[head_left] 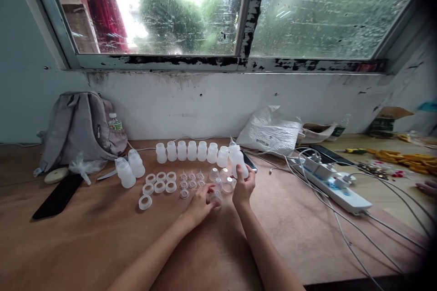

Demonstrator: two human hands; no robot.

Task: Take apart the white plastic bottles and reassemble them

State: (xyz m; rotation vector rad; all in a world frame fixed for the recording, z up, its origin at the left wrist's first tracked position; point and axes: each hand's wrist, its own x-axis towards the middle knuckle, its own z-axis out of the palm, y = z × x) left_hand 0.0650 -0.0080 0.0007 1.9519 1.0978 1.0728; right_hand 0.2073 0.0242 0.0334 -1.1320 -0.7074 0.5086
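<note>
Two hands meet at the middle of a wooden table (85, 236) under a rain-streaked window, and the row of small white bottles (191, 151) standing across the tabletop serves as the landmark. Far left of that row a grey backpack (80, 127) leans against the wall, with a black phone (58, 195) lying flat in front of it. Just left of the row stand two more bottles (130, 169), apart from the rest. In front of the row lie white screw rings (159, 184), then a cluster of small nozzle tips (191, 181), then clear caps (221, 181).

Your left hand (201, 204) is closed around a clear cap (215, 198) low on the table, in front of the row's right end. Your right hand (243, 186) grips an assembled bottle (238, 159) (nozzle already on, by the look of it), held upright at the row's right end.

Judged from this, you are in the capping step: bottle ready in one hand, cap in the other. The next move calls for bringing the cap's open end squarely over the nozzle tip and pressing straight down, keeping the bottle steady.

Right of the row sit a white plastic bag (269, 134) and a power strip (329, 182) trailing cables. Another person's hand (426, 187) shows at the far right edge.
</note>
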